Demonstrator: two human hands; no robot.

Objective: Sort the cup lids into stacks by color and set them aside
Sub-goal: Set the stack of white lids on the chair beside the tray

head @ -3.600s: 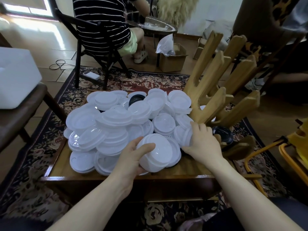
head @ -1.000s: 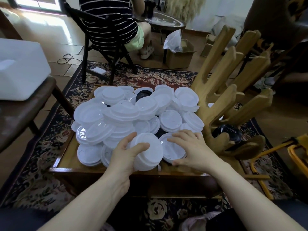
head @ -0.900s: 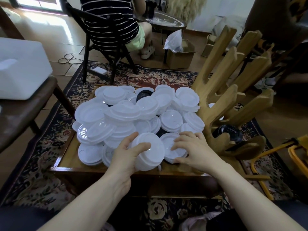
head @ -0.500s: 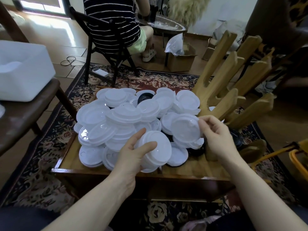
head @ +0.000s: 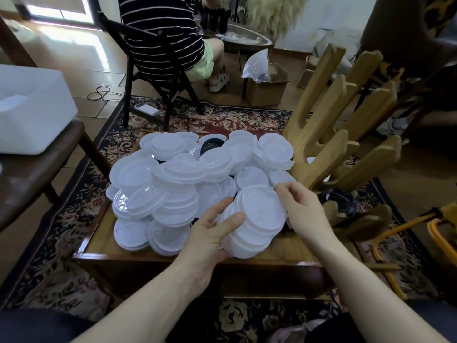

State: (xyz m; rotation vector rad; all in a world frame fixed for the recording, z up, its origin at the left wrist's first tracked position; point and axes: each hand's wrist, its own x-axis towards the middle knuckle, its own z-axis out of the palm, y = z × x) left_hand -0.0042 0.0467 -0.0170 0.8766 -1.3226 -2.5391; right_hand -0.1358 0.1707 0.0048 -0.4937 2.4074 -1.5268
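A heap of white cup lids (head: 178, 177) covers a low wooden table (head: 103, 246). A few black lids show: one at the far side (head: 211, 146), one at the right (head: 340, 201) under the wooden stand. My left hand (head: 210, 233) grips a stack of white lids (head: 249, 231) above the table's front edge, thumb across its left side. My right hand (head: 301, 209) holds the top white lid (head: 259, 206) by its right rim, pressed onto that stack.
A wooden pronged stand (head: 329, 134) rises at the table's right. A person in a striped shirt (head: 160, 33) sits on a dark chair beyond. A white box (head: 27, 112) rests on a bench at left. A cardboard box (head: 265, 87) and yellow frame (head: 440, 231) stand nearby.
My right hand picked a white lid from the pile near the stand, lifted it, and brought it left onto the stack in my left hand.
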